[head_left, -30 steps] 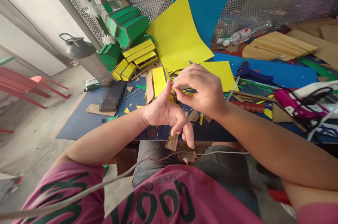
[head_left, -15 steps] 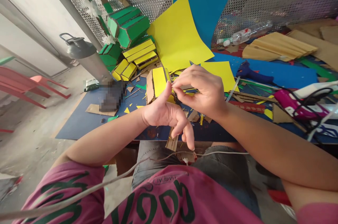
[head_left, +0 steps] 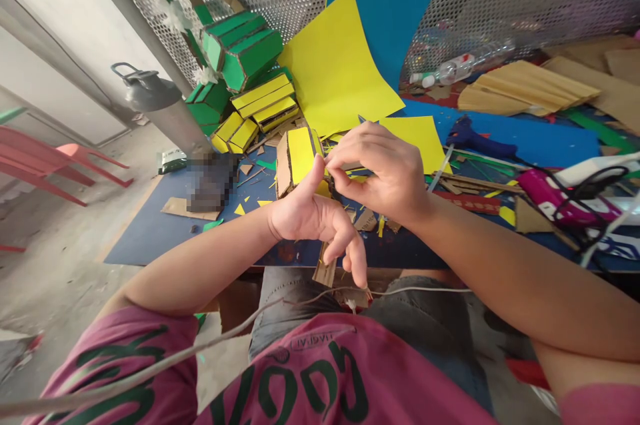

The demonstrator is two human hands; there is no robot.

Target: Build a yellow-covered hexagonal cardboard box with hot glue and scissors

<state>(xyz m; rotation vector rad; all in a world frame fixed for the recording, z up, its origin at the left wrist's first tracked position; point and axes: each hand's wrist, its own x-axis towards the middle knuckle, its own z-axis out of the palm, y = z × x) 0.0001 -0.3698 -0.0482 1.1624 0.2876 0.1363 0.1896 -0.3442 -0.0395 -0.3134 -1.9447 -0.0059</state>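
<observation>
My left hand [head_left: 320, 218] is turned palm up over the table's front edge, its thumb raised and its fingers loosely apart, with nothing in it. The fingers of my right hand [head_left: 377, 168] are pinched together at the tip of the left thumb; whatever lies between them is too small to make out. Just behind both hands a yellow-covered cardboard box shape [head_left: 301, 155] stands on the table, partly hidden by the left thumb. A yellow sheet [head_left: 417, 138] lies behind my right hand.
Yellow blocks [head_left: 265, 101] and green blocks [head_left: 253, 55] are piled at the back left beside a grey flask [head_left: 163, 108]. A blue glue gun [head_left: 480, 141] and a magenta hair dryer [head_left: 565, 198] lie on the right. Scraps litter the blue tabletop [head_left: 150, 225]. A white cord [head_left: 210, 345] crosses my lap.
Almost nothing differs. The lower fingers of my left hand have shifted very slightly, and the right hand keeps its pinch at the left thumb tip.
</observation>
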